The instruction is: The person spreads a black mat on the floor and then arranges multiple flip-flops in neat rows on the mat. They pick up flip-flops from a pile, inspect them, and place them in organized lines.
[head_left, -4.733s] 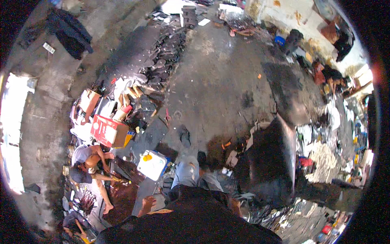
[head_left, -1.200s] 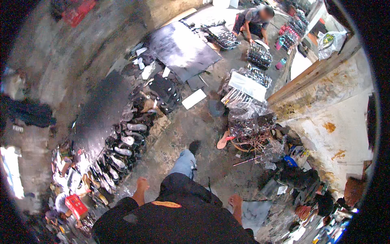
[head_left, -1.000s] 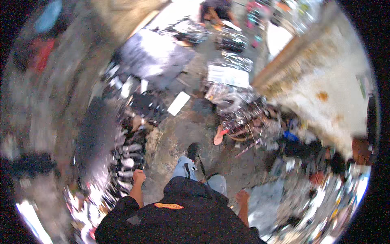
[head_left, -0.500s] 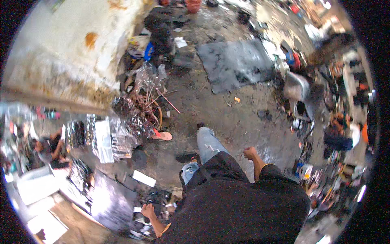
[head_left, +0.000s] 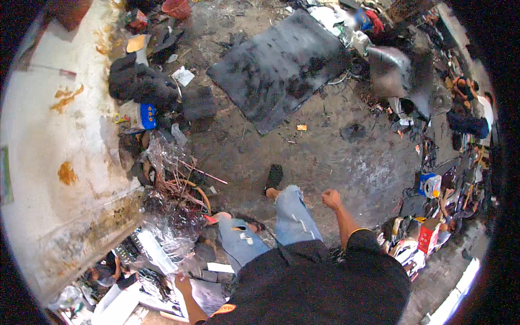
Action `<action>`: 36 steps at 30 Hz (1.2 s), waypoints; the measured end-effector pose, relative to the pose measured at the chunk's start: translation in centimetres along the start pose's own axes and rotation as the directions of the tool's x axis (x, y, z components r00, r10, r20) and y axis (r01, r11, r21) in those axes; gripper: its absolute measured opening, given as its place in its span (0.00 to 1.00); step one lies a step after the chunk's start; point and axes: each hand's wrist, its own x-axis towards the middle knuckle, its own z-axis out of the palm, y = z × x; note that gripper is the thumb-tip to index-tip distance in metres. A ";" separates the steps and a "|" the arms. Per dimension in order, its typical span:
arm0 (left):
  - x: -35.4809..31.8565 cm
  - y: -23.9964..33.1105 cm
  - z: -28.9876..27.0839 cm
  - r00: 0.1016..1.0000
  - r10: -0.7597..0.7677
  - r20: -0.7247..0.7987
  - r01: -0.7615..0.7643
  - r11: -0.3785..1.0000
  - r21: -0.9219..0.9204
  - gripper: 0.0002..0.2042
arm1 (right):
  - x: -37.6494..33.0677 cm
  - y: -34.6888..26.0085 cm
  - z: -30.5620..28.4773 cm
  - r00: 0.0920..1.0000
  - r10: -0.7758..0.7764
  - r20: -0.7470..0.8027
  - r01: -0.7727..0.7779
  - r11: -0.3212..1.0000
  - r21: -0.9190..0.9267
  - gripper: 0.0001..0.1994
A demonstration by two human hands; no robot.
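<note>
My right hand hangs over the bare dark floor with its fingers curled in, and nothing shows in it. Low on the left, my left hand is beside pale sheets and scraps; its fingers are too small and blended with them to read. Between the hands are my legs in torn blue jeans, one dark shoe stretched ahead. A large dark sheet lies flat on the floor in front of me.
Along the stained wall at left lie a coil of reddish wire, crumpled clear plastic and a blue packet. A grey curved panel stands at right. People sit among scrap on both sides, one in white.
My view has moved forward and turned, so the dark sheet looks nearer and the wall fills more of the left. My left-side leg has swung forward. Both hands stay at my sides.
</note>
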 end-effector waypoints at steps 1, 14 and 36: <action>2.7 1.1 1.2 0.999 -0.019 0.048 0.011 0.988 0.153 0.15 | 2.5 -0.5 -0.2 0.998 -0.036 -0.052 0.038 0.999 0.040 0.11; 56.4 46.8 32.5 0.692 0.579 0.430 -0.699 0.686 0.203 0.18 | 34.6 -18.1 14.5 0.991 -0.100 0.092 0.088 0.988 0.124 0.20; 86.8 61.7 72.6 0.710 -0.037 0.703 0.403 0.841 -0.362 0.12 | 40.6 -33.8 22.9 0.716 0.618 0.325 -0.355 -0.080 0.932 0.37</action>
